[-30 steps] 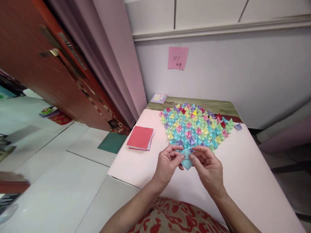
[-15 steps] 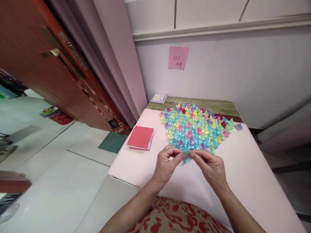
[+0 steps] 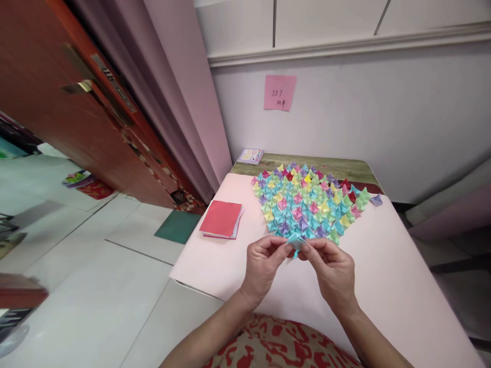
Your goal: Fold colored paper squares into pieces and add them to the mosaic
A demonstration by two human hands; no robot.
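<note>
Between my two hands is a small light-blue folded paper [image 3: 295, 242], pinched at both sides. My left hand [image 3: 265, 263] grips its left side between thumb and fingers. Its right side is held by the thumb and fingers of my right hand [image 3: 333, 268]. Just beyond my fingertips, many folded paper pieces [image 3: 303, 204] in blue, green, yellow, pink, purple and red lie in a close cluster on the pink tabletop [image 3: 383, 266]. A turquoise piece [image 3: 295, 253] shows below the held paper, partly hidden by my fingers.
A stack of red square paper [image 3: 221, 219] lies left of the cluster. One purple folded piece [image 3: 376, 200] sits apart at the right. A small pack of cards or labels [image 3: 250, 156] rests at the table's back left corner. A pink note [image 3: 280, 92] is on the wall.
The light-blue paper has tipped so that more of its flat face shows between my fingers. Both hands stay in nearly the same place.
</note>
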